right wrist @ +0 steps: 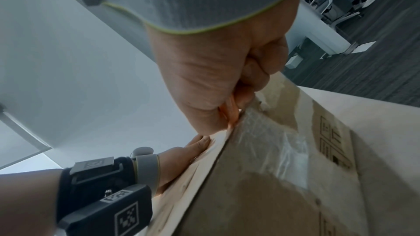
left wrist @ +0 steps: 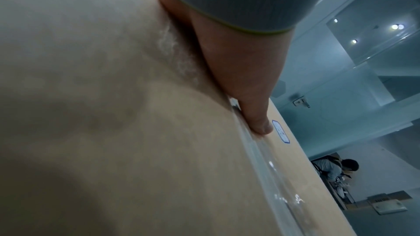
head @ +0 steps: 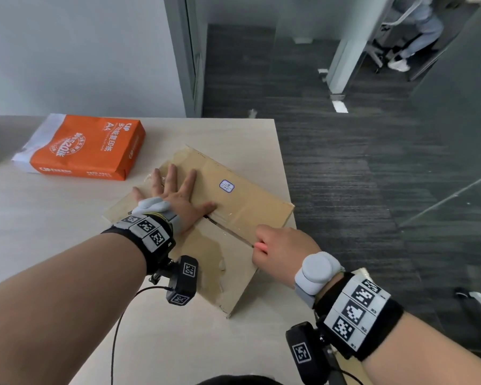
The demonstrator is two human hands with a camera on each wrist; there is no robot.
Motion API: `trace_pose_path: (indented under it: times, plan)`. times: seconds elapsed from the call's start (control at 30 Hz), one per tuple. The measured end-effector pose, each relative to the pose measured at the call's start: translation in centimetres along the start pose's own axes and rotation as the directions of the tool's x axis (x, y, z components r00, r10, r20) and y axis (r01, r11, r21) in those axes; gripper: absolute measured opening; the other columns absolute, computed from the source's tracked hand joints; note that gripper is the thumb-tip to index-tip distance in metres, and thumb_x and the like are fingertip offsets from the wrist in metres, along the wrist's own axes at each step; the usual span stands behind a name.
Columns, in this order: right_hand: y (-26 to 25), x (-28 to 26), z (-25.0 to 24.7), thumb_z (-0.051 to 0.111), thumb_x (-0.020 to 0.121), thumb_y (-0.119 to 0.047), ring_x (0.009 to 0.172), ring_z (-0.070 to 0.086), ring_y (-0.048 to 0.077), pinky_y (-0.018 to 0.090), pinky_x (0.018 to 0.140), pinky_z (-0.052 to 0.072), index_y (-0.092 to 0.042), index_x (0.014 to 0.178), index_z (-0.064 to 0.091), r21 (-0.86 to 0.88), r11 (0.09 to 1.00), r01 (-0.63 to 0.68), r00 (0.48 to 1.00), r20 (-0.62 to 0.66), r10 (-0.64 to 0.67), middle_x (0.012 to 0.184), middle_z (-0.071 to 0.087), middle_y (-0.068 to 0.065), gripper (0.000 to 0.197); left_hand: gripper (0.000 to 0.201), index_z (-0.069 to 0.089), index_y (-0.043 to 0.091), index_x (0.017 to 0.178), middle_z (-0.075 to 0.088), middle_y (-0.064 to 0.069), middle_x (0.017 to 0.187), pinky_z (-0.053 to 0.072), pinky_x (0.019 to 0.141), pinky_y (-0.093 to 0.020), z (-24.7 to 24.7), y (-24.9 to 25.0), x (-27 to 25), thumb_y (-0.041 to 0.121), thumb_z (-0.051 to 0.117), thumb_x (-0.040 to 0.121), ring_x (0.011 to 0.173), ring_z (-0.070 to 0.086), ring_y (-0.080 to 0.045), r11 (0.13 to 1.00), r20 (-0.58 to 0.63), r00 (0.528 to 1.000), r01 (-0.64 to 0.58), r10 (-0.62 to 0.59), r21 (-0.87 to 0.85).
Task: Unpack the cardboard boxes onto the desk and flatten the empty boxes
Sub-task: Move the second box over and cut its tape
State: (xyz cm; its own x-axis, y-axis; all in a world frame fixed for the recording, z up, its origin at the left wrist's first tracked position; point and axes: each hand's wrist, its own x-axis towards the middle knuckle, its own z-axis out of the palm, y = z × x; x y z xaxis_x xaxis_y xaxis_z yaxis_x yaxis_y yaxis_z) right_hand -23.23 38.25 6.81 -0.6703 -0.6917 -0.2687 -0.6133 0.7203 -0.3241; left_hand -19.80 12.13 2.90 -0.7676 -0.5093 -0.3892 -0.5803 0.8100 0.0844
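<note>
Nearest the person, the right hand was closed in a fist round a small orange cutter, only a sliver of which showed between the thumb and the curled fingers. Its tip sat at the near end of the taped seam that ran along the middle of the cardboard box. The fist grip probably gave firm control for dragging the tip along the clear tape; whether a blade was out could not be told.

Just beyond, the left hand lay flat on the box top, fingers straight and spread, the thumb stretched along the far side of the seam. It gripped nothing. It looked to be there as a weight, pinning the flap so the box would not slide or lift under the pull of the cutter, and spread wide to keep the fingers off the cutting line.

The box itself sat on the desk close to the right-hand edge, turned at an angle, flaps shut and still taped, a small blue-edged label on the far flap. In the right wrist view the tape wrapped down over the end of the box, so that part would likely need slitting too.

Farther back and to the left, an orange pack of A4 paper lay on the desk, well apart from the box and out of the working space.
</note>
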Motion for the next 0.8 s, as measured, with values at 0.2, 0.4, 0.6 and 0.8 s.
trace_pose_path:
  times: [0.2,0.4,0.6,0.8]
  plan:
    - [1.0,-1.6,0.2,0.049,0.088,-0.028,0.056,0.032,0.023,0.032,0.052,0.028,-0.019,0.071,0.029,0.059,0.998,-0.035,0.999,-0.033,0.037,0.059,0.039,0.0,0.028,0.112,-0.015,0.059,0.149,-0.022,0.01,0.168,-0.006,0.114,-0.075,0.4,-0.1,0.6,0.108,0.012,0.053,0.152,-0.027,-0.028,1.0,-0.029,1.0,0.004,-0.004,-0.001]
    - [2.3,-3.1,-0.4,0.052,0.085,-0.025,0.056,0.031,0.021,0.031,0.051,0.025,-0.019,0.068,0.034,0.16,0.985,-0.069,0.995,-0.06,0.08,0.053,0.035,-0.001,0.026,0.1,0.005,0.053,0.153,-0.006,0.007,0.17,0.003,0.118,-0.069,-0.6,0.6,0.0,0.098,0.03,0.068,0.156,-0.012,-0.031,1.0,-0.05,0.999,0.009,-0.008,0.017]
    - [4.0,-2.4,1.3,0.062,0.09,-0.03,0.052,0.038,0.012,0.029,0.051,0.034,-0.015,0.069,0.046,0.668,0.737,-0.101,0.96,-0.128,0.248,0.056,0.047,-0.004,0.03,0.047,0.058,0.037,0.128,0.048,0.005,0.139,0.043,0.098,-0.04,-1.2,5.7,-4.9,0.061,0.057,0.087,0.128,0.047,-0.024,0.86,-0.201,0.837,-0.507,0.509,0.065]
    - [3.2,-2.9,2.6,0.06,0.099,-0.026,0.06,0.058,0.019,0.033,0.054,0.042,-0.002,0.084,0.057,0.916,0.396,-0.059,0.957,-0.061,0.283,0.066,0.063,0.005,0.028,0.083,0.052,0.044,0.127,0.049,0.016,0.131,0.044,0.102,-0.037,-1.0,7.7,-9.6,0.091,0.054,0.059,0.117,0.052,-0.015,0.681,0.137,0.718,-0.692,0.682,0.238]
